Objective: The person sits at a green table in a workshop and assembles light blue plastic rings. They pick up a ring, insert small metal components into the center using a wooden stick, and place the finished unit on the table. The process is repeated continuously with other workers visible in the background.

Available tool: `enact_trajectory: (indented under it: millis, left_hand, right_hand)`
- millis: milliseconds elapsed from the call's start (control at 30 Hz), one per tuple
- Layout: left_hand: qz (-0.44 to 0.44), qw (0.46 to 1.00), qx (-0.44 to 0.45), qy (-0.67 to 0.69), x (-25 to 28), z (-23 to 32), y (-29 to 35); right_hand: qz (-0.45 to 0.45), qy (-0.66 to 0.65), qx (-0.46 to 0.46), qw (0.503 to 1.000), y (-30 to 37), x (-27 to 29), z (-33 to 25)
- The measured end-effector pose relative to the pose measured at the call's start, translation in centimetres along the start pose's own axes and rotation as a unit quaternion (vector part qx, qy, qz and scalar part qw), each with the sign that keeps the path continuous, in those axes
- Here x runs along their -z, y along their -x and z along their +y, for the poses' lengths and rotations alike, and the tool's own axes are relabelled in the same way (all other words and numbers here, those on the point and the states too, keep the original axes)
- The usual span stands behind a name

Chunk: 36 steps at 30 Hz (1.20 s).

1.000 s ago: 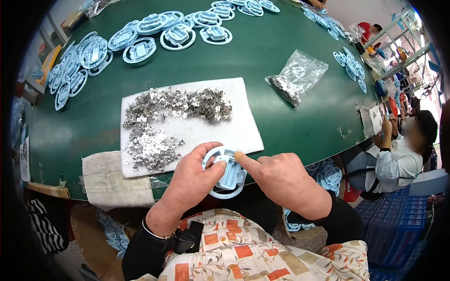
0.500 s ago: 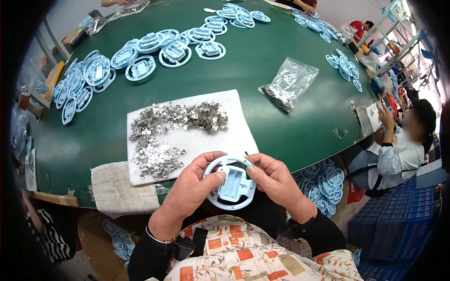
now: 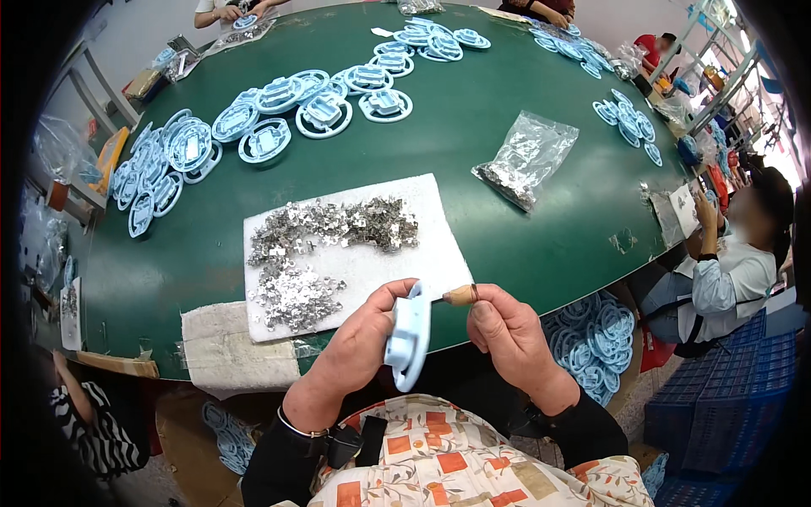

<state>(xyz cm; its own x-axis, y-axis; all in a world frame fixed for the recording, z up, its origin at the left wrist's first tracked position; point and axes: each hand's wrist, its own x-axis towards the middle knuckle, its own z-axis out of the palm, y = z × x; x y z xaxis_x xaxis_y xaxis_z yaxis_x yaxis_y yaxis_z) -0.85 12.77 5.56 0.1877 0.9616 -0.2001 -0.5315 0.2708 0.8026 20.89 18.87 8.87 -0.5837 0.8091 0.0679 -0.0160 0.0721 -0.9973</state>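
My left hand [image 3: 353, 342] grips a light blue plastic steering-wheel-shaped part [image 3: 409, 338], turned edge-on above my lap. Fingers and thumb hold it by its left side. Just right of it, my right hand [image 3: 511, 338] is closed, thumb pressed to the index finger. A small tan piece with a dark tip [image 3: 460, 295] sticks out from that finger toward the part; whether it is held or wrapped on the finger cannot be made out. Beyond my hands, piles of small shiny metal clips [image 3: 296, 291] lie on a white foam sheet [image 3: 389, 291].
On the green table [image 3: 405, 152] are more blue wheel parts [image 3: 325, 114] and a clear bag of metal pieces [image 3: 528, 160]. A folded pale cloth [image 3: 236, 346] lies at the near edge. Below right is a heap of blue parts [image 3: 591, 342]. Another person [image 3: 726, 253] sits at right.
The wheel part has turned from facing up to edge-on in my left hand. My right hand has let go of it and moved slightly right.
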Motion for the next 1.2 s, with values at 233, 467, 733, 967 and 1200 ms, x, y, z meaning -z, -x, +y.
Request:
enact_trajectory:
  millis: [233,467,733,967,1200]
  left_hand:
    - [-0.072,0.962,-0.044,0.258,-0.4,0.1,0.3]
    - [-0.059,0.970,-0.013,0.237,-0.7,-0.1,0.1]
    - [0.082,0.992,-0.025,0.094,-2.2,0.6,0.0]
    - [0.024,0.988,-0.056,-0.140,-2.0,0.7,1.6]
    - [0.011,0.973,-0.037,-0.227,-0.9,2.0,1.6]
  right_hand:
    - [-0.032,0.152,0.077,0.985,-0.8,-2.7,-0.9]
    - [-0.034,0.205,0.139,0.968,-0.9,-4.1,0.3]
    - [-0.052,0.004,0.029,0.998,1.2,-2.0,-0.6]
    - [-0.033,0.001,-0.084,0.996,1.7,2.4,-0.6]
    - [-0.069,0.010,-0.136,0.988,-2.1,1.0,-0.7]
